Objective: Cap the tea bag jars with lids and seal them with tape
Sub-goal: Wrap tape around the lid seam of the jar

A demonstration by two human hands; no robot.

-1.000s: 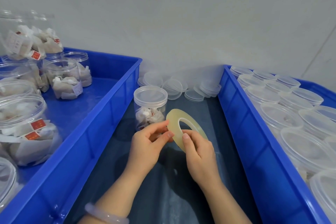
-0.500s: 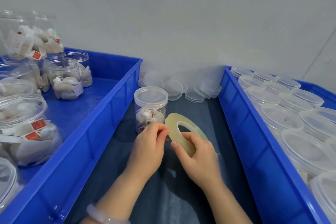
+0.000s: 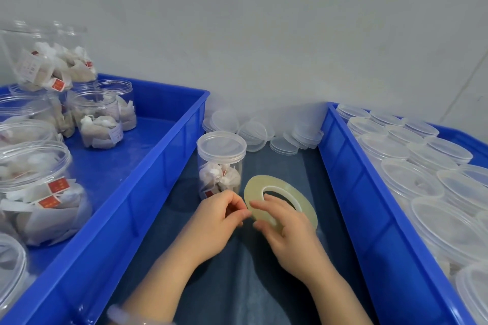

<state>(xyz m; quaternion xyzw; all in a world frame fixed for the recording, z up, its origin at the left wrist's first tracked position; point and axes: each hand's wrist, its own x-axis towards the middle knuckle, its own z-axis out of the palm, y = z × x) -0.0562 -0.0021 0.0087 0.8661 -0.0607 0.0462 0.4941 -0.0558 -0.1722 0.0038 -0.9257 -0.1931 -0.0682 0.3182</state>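
Note:
A clear jar of tea bags with a lid on stands on the dark mat between two blue bins. Just right of it is a thin yellowish roll of tape, tilted on edge. My right hand holds the roll, fingers through its hole and thumb on the rim. My left hand pinches at the roll's left edge with thumb and forefinger; whether a tape end is caught there I cannot tell.
The left blue bin holds several open jars of tea bags. The right blue bin is packed with lidded jars. Loose clear lids lie heaped against the wall behind the jar.
The roll has tilted down and shifted slightly right in my right hand. My left hand's fingers have curled closer into a pinch at the roll's edge.

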